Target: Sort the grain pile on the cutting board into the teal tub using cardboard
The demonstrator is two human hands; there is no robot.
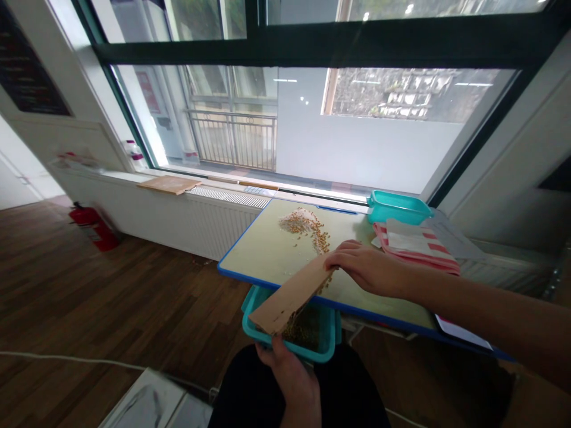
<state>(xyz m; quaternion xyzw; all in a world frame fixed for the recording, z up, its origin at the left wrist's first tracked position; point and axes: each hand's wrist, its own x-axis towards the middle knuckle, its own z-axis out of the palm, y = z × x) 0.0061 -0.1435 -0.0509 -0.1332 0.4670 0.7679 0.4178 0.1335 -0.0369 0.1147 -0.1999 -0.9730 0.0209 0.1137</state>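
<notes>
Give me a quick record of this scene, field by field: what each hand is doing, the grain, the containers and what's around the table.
right hand: presses a flat wooden board against the table edge, board slanting down into the tray
left hand: holds the teal tray below the table edge
tray contents: brownish grains
table: pale top, blue rim, by the window
grain pile: brown grains mixed with white ones, trailing toward the board
second teal tray: far side of the table
striped cloth: red and white, beside it
floor: red fire extinguisher

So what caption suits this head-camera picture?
Right hand sweeps grain off a table with a wooden board into a teal tray held by the left hand.
</notes>
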